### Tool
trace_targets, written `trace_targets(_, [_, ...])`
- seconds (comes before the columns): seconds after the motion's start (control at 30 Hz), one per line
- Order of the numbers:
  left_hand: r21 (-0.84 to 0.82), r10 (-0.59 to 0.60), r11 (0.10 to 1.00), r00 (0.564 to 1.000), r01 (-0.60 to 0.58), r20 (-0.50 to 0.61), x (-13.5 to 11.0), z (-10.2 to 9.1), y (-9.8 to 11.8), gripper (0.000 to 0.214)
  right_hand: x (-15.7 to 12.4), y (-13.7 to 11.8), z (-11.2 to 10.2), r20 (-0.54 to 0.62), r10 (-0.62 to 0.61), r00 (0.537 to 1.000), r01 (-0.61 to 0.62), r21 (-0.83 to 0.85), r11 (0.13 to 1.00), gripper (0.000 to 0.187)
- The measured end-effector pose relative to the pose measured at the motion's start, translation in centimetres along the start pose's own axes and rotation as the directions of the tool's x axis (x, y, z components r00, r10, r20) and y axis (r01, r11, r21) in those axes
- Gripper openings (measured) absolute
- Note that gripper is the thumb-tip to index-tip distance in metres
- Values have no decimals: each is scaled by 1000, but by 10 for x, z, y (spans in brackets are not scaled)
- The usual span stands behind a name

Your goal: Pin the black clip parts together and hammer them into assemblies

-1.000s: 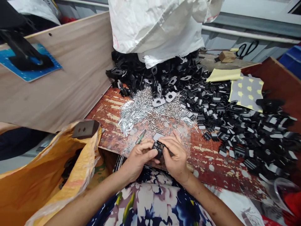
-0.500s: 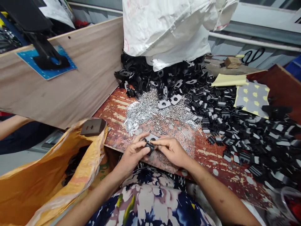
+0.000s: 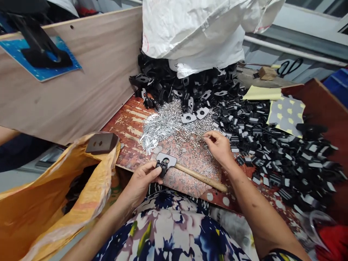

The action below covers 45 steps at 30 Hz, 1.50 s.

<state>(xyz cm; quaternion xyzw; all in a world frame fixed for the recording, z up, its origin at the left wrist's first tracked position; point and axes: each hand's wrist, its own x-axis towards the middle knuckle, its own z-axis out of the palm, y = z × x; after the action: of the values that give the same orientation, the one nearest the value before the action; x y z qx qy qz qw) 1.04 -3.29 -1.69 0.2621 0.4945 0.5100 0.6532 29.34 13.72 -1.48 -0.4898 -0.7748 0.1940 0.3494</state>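
Note:
My left hand (image 3: pixel 143 179) is closed on a small black clip with a grey plate (image 3: pixel 164 161), held just above the near edge of the worn red table (image 3: pixel 127 125). My right hand (image 3: pixel 217 145) reaches out over the heap of thin silver pins (image 3: pixel 165 125), fingers pinched together at the pins; whether a pin is between them is too small to see. A wooden-handled hammer (image 3: pixel 199 177) lies on the table between my hands.
A big heap of black clips (image 3: pixel 272 145) covers the right and back of the table under a white sack (image 3: pixel 195 32). An orange bag (image 3: pixel 54 195) gapes at the left. A wooden board (image 3: pixel 81 79) walls the left. Scissors (image 3: pixel 290 66) and yellow sheets (image 3: pixel 285 110) lie far right.
My right hand has left the clip and moved out to the right over the pins. The left hand keeps the clip. The hammer handle is now uncovered.

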Motion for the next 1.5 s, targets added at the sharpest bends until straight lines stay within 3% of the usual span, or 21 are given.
trace_targets(0.13, [3, -21, 1000, 1000, 21, 7, 2, 3, 1, 31, -12, -17, -4, 27, -135, 990, 137, -299, 944, 16])
trace_targets(0.23, [29, -9, 1000, 1000, 9, 4, 0, 4, 2, 31, -20, -42, 1, 172, -220, 960, 270, -372, 888, 19])
trace_targets(0.33, [52, 1, 999, 1000, -1, -5, -3, 4, 4, 31, -20, -56, 1, 323, -164, 932, 300, -435, 849, 21])
trace_targets(0.5, [48, -6, 999, 1000, 6, -3, -5, 5, 4, 32, -15, -47, -4, 264, 3, 964, 156, -581, 798, 18])
trace_targets(0.63, [41, 0, 999, 1000, 0, 3, -4, 6, 4, 32, -20, -45, 9, 294, -21, 956, 178, -519, 836, 21])
trace_targets(0.7, [41, -3, 999, 1000, 2, 5, -4, 6, 4, 32, -20, -45, 13, 255, -49, 966, 161, -441, 883, 19])
trace_targets(0.8, [48, -4, 999, 1000, 3, 15, -5, 6, 4, 31, -15, -39, 9, 143, 7, 990, 28, -243, 970, 15])
trace_targets(0.9, [94, 17, 995, 999, -20, 35, -4, 4, 2, 28, -13, -35, -2, 135, 152, 979, -148, -35, 988, 11])
trace_targets(0.97, [199, 79, 976, 995, -91, 69, -2, 4, 2, 25, -17, -40, -8, 177, 173, 969, -197, 131, 972, 11])
trace_targets(1.03, [387, 206, 890, 970, -240, 128, -1, 6, 5, 22, -26, -55, -9, 289, 141, 947, -230, 303, 925, 11])
trace_targets(1.1, [587, 336, 697, 911, -411, 239, -2, 12, 12, 18, -36, -74, -5, 463, 115, 879, -332, 419, 845, 7])
trace_targets(1.2, [715, 380, 384, 806, -585, 455, -5, 23, 23, 19, -50, -97, 7, 701, 70, 710, -524, 459, 717, 13])
trace_targets(1.27, [711, 359, 288, 761, -641, 540, -7, 29, 27, 22, -56, -105, 16, 787, 26, 617, -599, 448, 664, 20])
trace_targets(1.33, [705, 363, 272, 748, -655, 556, -10, 31, 28, 24, -56, -108, 23, 820, -4, 572, -627, 441, 642, 25])
trace_targets(1.4, [701, 383, 306, 757, -644, 529, -12, 28, 27, 25, -51, -109, 26, 822, -34, 568, -593, 438, 676, 24])
trace_targets(1.43, [703, 391, 331, 769, -630, 506, -13, 24, 26, 26, -45, -109, 26, 806, -51, 590, -531, 435, 727, 20])
trace_targets(1.5, [719, 408, 386, 806, -578, 429, -15, 14, 26, 31, -29, -107, 27, 704, -79, 706, -273, 373, 887, 6])
